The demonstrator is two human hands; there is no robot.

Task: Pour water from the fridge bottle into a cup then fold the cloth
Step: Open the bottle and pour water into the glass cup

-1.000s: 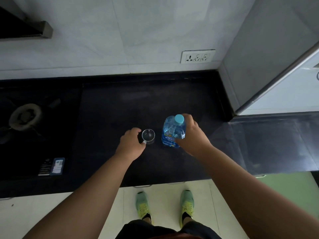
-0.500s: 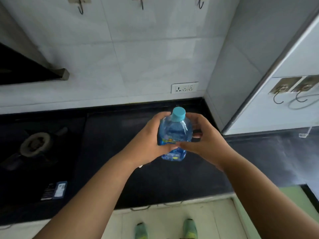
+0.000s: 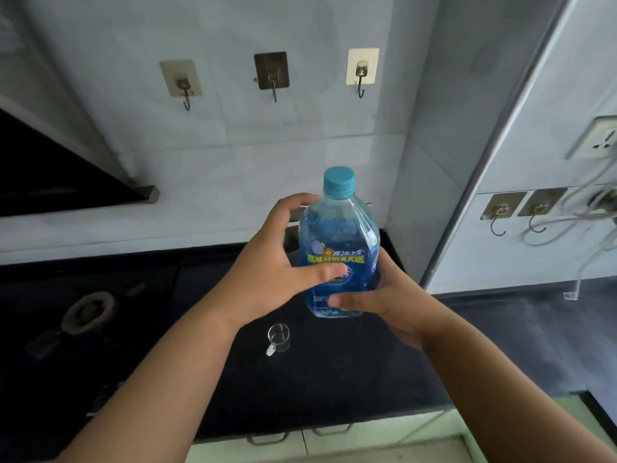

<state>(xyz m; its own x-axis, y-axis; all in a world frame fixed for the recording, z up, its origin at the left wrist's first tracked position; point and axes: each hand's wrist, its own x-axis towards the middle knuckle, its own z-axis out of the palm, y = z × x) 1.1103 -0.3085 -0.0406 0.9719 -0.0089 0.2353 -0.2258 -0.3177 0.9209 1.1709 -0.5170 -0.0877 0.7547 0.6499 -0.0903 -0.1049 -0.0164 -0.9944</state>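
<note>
Now the blue water bottle (image 3: 339, 259) is held upright in the air, its long axis nearly vertical, with the light blue cap (image 3: 339, 183) still screwed on at the top. The right hand (image 3: 384, 304) grips the lower part of the bottle: its thumb lies across the front near the base and its fingers go around the far side, where I cannot see them. The left hand (image 3: 278, 262) is at the left side of the bottle, with its thumb touching the label and its fingers spread and bent toward the shoulder of the bottle; it seems to steady the bottle more than to carry it.

From the right hand's grip the cap is directly above, at the far end of the long axis, and the fingers of the left hand are nearer to it. So I judge that the left hand should go up to unscrew the cap while the right hand keeps the bottle from turning.

Below the grip and a little to its left, the small glass cup (image 3: 278, 339) stands on the black countertop (image 3: 334, 379), apart from both hands, and it looks empty. Pouring is not yet started. No cloth is visible in this view.
</note>
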